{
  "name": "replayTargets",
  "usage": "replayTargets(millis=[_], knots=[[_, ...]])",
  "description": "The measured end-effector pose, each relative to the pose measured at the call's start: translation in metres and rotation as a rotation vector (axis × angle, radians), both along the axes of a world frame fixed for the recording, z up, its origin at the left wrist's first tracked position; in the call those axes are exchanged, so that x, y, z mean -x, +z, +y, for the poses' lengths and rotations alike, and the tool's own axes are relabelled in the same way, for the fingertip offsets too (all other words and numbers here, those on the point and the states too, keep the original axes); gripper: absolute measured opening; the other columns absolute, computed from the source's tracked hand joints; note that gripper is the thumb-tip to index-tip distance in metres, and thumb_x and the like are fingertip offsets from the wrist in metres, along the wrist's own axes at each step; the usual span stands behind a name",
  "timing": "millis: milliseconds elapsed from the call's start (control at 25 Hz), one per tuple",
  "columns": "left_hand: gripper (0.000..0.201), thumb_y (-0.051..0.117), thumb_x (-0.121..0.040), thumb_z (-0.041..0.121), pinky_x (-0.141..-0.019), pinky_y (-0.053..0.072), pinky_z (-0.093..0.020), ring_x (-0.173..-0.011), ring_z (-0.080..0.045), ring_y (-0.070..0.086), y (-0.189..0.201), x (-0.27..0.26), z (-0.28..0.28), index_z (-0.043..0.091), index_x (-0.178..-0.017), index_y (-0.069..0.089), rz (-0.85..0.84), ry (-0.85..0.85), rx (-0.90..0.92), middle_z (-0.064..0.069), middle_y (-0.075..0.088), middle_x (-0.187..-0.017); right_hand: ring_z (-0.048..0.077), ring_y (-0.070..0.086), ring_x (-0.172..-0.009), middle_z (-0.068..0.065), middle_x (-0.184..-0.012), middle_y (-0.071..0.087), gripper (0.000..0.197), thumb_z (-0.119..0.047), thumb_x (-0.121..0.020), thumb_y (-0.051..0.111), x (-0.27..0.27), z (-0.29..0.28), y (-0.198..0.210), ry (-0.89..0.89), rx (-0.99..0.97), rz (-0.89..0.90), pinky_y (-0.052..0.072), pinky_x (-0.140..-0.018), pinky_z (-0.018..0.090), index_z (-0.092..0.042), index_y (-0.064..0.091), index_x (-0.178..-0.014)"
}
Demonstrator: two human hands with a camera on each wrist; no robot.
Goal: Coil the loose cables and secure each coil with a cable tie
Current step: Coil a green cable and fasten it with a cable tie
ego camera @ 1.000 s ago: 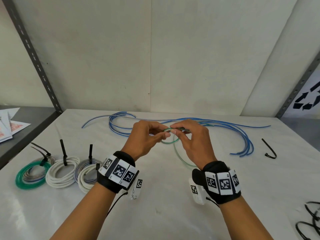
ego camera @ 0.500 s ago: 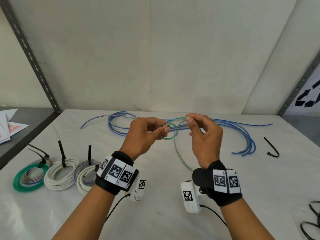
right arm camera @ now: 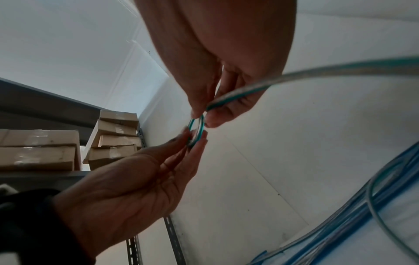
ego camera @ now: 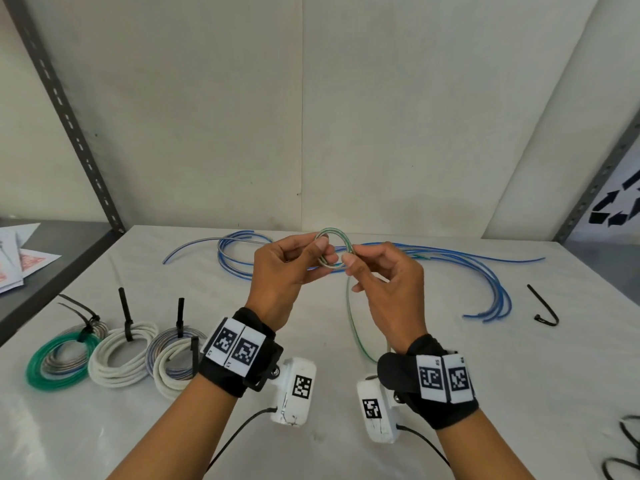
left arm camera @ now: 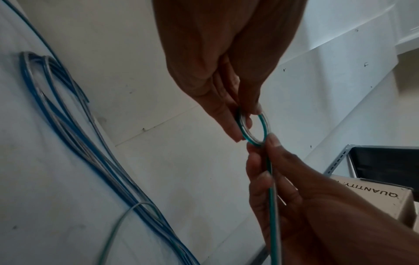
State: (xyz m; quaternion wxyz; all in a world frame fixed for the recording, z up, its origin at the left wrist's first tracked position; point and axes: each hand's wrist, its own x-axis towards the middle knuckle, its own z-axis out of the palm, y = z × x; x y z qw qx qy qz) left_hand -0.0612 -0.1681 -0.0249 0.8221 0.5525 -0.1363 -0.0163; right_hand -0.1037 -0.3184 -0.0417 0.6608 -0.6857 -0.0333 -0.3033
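A thin green and clear cable (ego camera: 334, 249) forms a small loop held above the white table (ego camera: 450, 358). My left hand (ego camera: 298, 265) pinches the loop's left side between thumb and fingers. My right hand (ego camera: 377, 275) pinches its right side, and the cable's tail (ego camera: 353, 327) hangs down to the table from there. The left wrist view shows the loop (left arm camera: 254, 129) between both hands' fingertips. In the right wrist view the loop (right arm camera: 196, 130) is small, and the tail (right arm camera: 317, 73) sweeps off to the right.
Loose blue cables (ego camera: 450, 258) lie across the back of the table. Three tied coils (ego camera: 121, 351) sit at the front left. A black cable tie (ego camera: 543, 306) lies at the right, more ties (ego camera: 623, 455) at the front right corner. Cardboard boxes (right arm camera: 45, 148) stand on a shelf.
Both hands have risen a little. The green cable's loop has been turned up and closed into a tighter ring between the fingertips.
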Motion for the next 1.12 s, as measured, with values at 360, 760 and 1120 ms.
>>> replayTargets(millis=[360,760,1120], knots=[[0.031,0.048,-0.104,0.037,-0.073,0.053,-0.035,-0.061,-0.02,0.054,0.005,0.009,0.001,0.008,-0.099,0.057,-0.126,-0.198,-0.393,-0.006,0.057,-0.065,0.012,0.064,-0.081,-0.011,-0.085,0.072,0.007,-0.017,-0.089,0.076,0.009,-0.023,0.008,0.112,0.441,0.064,0.051,-0.065,0.03,-0.023,0.078,-0.093],[0.016,0.043,-0.108,0.02,-0.061,0.041,-0.028,-0.056,-0.007,0.04,0.005,0.006,-0.004,0.013,-0.095,0.051,-0.038,-0.056,-0.256,0.013,0.042,-0.059,0.01,0.065,-0.065,-0.007,-0.081,0.074,0.008,-0.015,-0.091,0.073,0.012,-0.013,0.015,0.065,0.291,0.04,0.049,-0.059,0.019,-0.023,0.077,-0.093],[0.017,0.039,-0.109,0.015,-0.062,0.038,-0.027,-0.055,-0.01,0.032,0.012,0.009,-0.004,0.012,-0.095,0.047,-0.006,-0.027,-0.027,0.008,0.032,-0.06,0.018,0.067,-0.07,-0.001,-0.086,0.075,0.007,-0.013,-0.089,0.075,0.011,0.008,0.009,0.087,0.089,0.029,0.049,-0.053,0.026,-0.014,0.074,-0.096]])
